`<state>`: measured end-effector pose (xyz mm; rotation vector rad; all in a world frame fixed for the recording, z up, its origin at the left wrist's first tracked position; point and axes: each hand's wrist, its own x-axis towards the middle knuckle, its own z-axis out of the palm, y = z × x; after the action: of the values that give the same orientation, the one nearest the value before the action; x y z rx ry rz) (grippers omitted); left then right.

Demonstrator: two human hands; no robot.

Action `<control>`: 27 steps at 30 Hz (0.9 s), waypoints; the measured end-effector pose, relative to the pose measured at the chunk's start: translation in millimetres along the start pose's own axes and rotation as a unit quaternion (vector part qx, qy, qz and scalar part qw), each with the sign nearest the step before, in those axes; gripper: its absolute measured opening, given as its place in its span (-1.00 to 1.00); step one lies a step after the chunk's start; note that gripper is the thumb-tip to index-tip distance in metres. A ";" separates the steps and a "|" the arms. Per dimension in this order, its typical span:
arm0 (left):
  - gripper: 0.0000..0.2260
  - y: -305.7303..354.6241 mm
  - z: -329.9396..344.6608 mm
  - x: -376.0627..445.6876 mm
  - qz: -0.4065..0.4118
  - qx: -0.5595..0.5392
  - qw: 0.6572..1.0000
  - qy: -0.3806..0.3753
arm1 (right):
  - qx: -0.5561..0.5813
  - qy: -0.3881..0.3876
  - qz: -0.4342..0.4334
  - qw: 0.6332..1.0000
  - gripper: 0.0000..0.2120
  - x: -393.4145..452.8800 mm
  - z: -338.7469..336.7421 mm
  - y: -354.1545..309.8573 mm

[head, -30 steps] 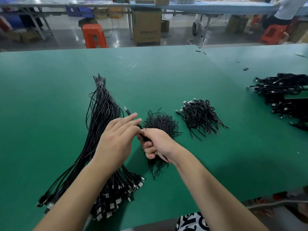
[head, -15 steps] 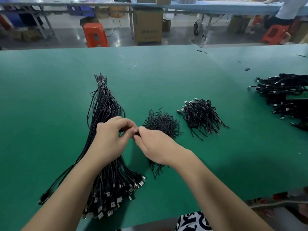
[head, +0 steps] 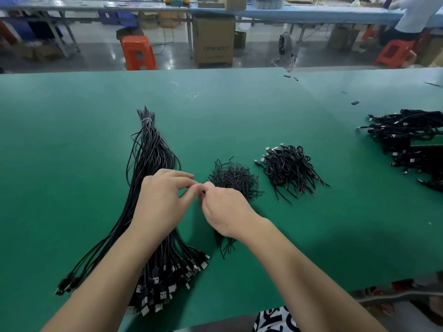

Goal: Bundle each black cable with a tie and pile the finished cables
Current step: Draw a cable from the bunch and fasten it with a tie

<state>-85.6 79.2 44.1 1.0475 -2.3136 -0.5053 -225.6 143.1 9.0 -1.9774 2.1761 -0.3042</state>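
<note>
A coiled black cable [head: 225,245] sits in the right hand [head: 226,212], mostly hidden under the palm, with only its loose ends trailing out below the hand toward 6 o'clock. The right hand's grip is closed around that cable. The left hand [head: 163,202] meets it fingertip to fingertip just above the green table [head: 72,140]; its thumb and forefinger are pinched together at the point of contact, but what they pinch is too small to make out.

Just beyond the right hand, at 12 o'clock from it, lies a tangled heap of short black ties [head: 233,179]. At 2 o'clock from the hands, a little apart from the ties, is a pile of finished cables [head: 290,171], each looped, plugs pointing to the left. Under the left forearm runs a long bundle of unbundled cables [head: 151,152], bound near its far tip, plugs fanned out toward the near edge. At 3 o'clock, well apart at the right edge, lies a larger black cable heap [head: 410,142].
</note>
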 end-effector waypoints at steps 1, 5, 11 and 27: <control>-0.90 0.3 0.5 0.9 0.001 0.013 1.000 -0.011 | 0.000 -0.002 0.003 1.000 -0.82 0.1 0.4 0.3; -0.92 1.9 3.4 1.2 -0.014 0.029 0.999 -0.007 | 0.021 -0.004 0.014 1.000 -0.83 -1.9 -0.2 -1.9; -0.95 8.3 16.1 -3.2 -0.037 0.014 0.999 0.032 | 0.054 -0.002 0.037 0.998 -0.83 -1.1 -2.5 -5.0; -0.91 1.2 12.4 0.5 0.112 0.059 0.991 0.038 | 0.565 -0.086 0.063 0.818 -0.83 -3.4 -14.8 10.8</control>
<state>-94.2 80.9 35.2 0.8292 -2.3785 -0.2393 -239.5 147.9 20.3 -1.0916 1.3799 -1.0410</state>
